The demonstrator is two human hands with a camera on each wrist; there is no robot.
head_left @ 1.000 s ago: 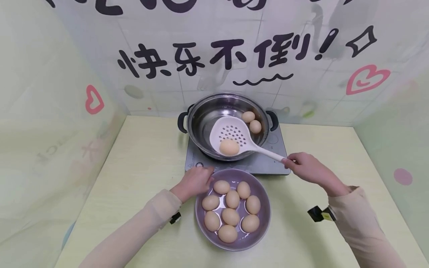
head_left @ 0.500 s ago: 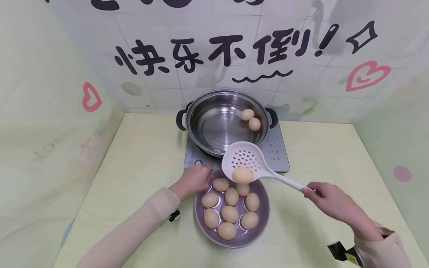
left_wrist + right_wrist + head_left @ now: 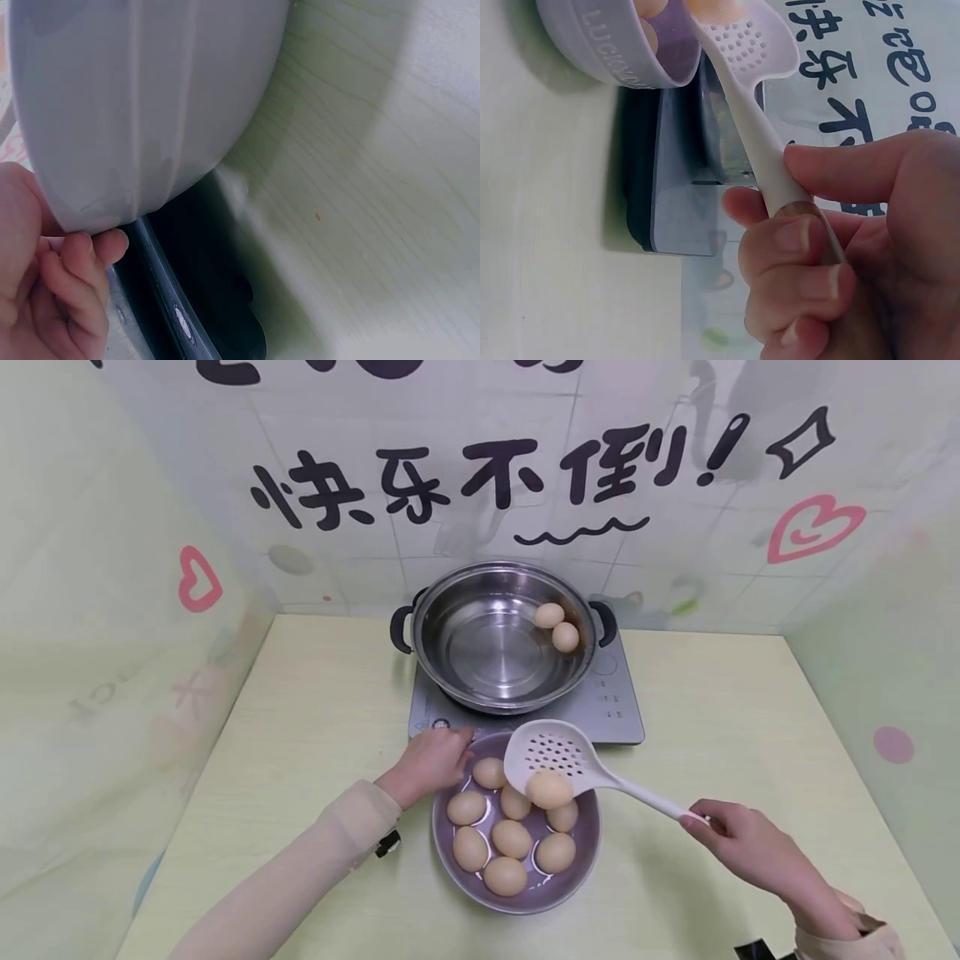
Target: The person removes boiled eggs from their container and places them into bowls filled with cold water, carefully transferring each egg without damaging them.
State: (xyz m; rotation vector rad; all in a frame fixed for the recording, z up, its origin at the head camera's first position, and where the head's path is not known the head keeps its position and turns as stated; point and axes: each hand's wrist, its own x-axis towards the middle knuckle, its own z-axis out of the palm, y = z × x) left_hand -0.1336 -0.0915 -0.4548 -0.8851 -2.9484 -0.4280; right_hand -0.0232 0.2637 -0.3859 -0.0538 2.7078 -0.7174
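My right hand (image 3: pixel 753 847) holds a white slotted spoon (image 3: pixel 555 747) by its handle; in the right wrist view the fingers (image 3: pixel 787 251) curl round its brown grip (image 3: pixel 862 326). One brown egg (image 3: pixel 550 789) rests at the near edge of the spoon's head, over the upper right of a purple bowl (image 3: pixel 525 906). Several brown eggs (image 3: pixel 512 839) lie in that bowl, and the spoon and its egg partly cover some. My left hand (image 3: pixel 431 764) grips the bowl's far left rim; the left wrist view shows the fingertips (image 3: pixel 94 251) pressed to the bowl's edge.
Behind the bowl, a steel pot (image 3: pixel 450 681) with black handles stands on a grey induction cooker (image 3: pixel 611 714). Two eggs (image 3: pixel 565 637) sit at the right inside the pot. A wall covering (image 3: pixel 337 585) with black lettering rises behind the pale wooden table (image 3: pixel 322 693).
The slotted spoon and its egg have come from above the pot towards me, over the bowl. My right hand has drawn back to the right; the left has kept its hold on the rim.
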